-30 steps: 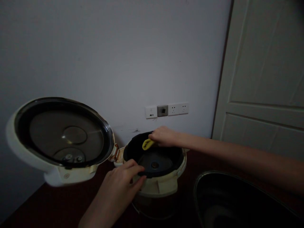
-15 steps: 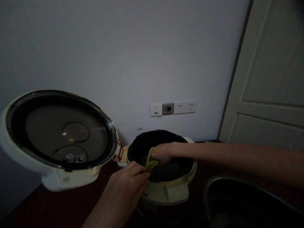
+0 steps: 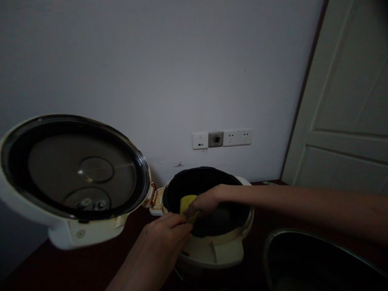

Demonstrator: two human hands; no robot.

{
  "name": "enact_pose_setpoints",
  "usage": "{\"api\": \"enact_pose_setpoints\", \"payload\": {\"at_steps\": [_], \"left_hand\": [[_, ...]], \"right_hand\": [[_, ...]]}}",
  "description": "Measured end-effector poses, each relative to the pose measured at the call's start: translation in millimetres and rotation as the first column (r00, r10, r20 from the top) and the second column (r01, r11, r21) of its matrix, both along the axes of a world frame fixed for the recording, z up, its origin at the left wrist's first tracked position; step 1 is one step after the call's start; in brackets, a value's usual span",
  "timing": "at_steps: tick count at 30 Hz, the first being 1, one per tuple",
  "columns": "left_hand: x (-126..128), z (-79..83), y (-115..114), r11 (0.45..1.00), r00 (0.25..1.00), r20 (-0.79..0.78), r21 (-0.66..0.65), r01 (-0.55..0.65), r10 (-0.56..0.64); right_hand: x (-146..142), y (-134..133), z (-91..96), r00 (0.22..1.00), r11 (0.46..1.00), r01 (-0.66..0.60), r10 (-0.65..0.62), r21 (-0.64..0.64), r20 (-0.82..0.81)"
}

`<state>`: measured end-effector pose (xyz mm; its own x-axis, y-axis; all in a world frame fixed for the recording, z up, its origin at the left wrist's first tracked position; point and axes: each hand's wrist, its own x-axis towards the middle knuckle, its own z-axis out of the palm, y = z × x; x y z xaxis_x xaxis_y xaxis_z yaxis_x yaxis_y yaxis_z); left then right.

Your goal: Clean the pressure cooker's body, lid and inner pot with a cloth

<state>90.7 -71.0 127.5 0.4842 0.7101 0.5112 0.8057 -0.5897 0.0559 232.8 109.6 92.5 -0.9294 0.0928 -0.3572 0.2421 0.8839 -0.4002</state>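
An electric pressure cooker point(image 3: 216, 254) with a pale rim and dark interior stands before me. Its round lid point(image 3: 81, 173) hangs open on the left, metal underside facing me. My right hand point(image 3: 206, 202) reaches into the opening from the right, closed on a yellow cloth point(image 3: 186, 202) against the inner left side. My left hand point(image 3: 160, 236) is closed at the near left rim of the cooker, fingertips and thumb pinched together there. The cloth's lower end meets those fingertips; whether they also hold it I cannot tell.
A dark vessel with a shiny rim point(image 3: 298, 231) stands at the lower right, beneath my right forearm. Behind the cooker is a white wall with sockets and a switch point(image 3: 222, 138). A pale panelled door point(image 3: 348, 101) is at the right. The dark reddish tabletop point(image 3: 121, 258) lies underneath.
The yellow cloth has shifted from a narrow folded loop to a broader flat patch turned toward me. My right hand has tilted with it. The left hand keeps its place; the view shifts slightly.
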Motion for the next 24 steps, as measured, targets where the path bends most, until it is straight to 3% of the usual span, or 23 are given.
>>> {"api": "enact_pose_setpoints", "payload": {"at_steps": [8, 13, 24], "left_hand": [[1, -2.5, 0, 0.997, 0.999, -0.035, 0.075, -0.005, 0.008], [2, 1.0, -2, 0.997, 0.999, -0.037, 0.074, -0.022, 0.025], [-3, -3.4, 0, 0.999, 0.998, -0.053, 0.041, -0.035, 0.037]], "right_hand": [[-10, 10, -3.5, 0.999, 0.986, 0.043, -0.041, 0.16, -0.013], [-8, 7, 9.2, 0.98, 0.951, 0.063, -0.117, 0.304, 0.162], [28, 5, 22.8, 0.897, 0.929, 0.086, -0.229, 0.36, 0.378]]}}
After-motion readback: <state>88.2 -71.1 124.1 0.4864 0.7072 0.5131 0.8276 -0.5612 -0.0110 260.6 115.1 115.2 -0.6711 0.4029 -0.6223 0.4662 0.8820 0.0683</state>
